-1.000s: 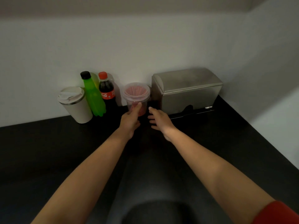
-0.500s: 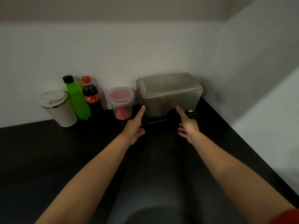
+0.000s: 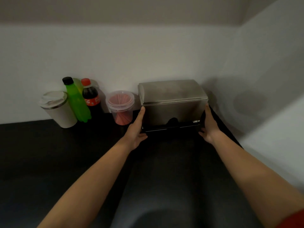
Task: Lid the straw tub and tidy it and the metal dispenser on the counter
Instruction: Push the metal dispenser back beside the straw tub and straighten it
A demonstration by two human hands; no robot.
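The metal dispenser (image 3: 172, 99) stands on the black counter (image 3: 49, 153) with its back close to the white wall (image 3: 148, 55), near the corner where a second wall meets it. Its hinged top is down, and a dark slot and a rail run along the bottom of its front face.

The left hand (image 3: 135, 129) lies flat against the dispenser's left side. Its fingers are straight and point toward the wall, the fingertips reach up near the edge of the dispenser's top, and the thumb is spread out below the front lower corner. The right hand (image 3: 209, 127) mirrors it on the dispenser's right side, fingers straight and together along that edge, thumb splayed inward near the end of the rail. Neither hand curls round anything; both press the dispenser between their palms.

The straw tub (image 3: 120, 111) sits just left of the dispenser, beside the left hand's fingers, upright. Its clear lid (image 3: 120, 98) is on, and red straws show through it.

Farther left of the dispenser, beyond the tub, stand a cola bottle (image 3: 91, 97) with a red cap, a green bottle (image 3: 76, 101) with a black cap, and, farthest out, a white lidded tumbler (image 3: 57, 111).

A red sleeve (image 3: 292, 219) shows on the right arm, well in front of the dispenser.
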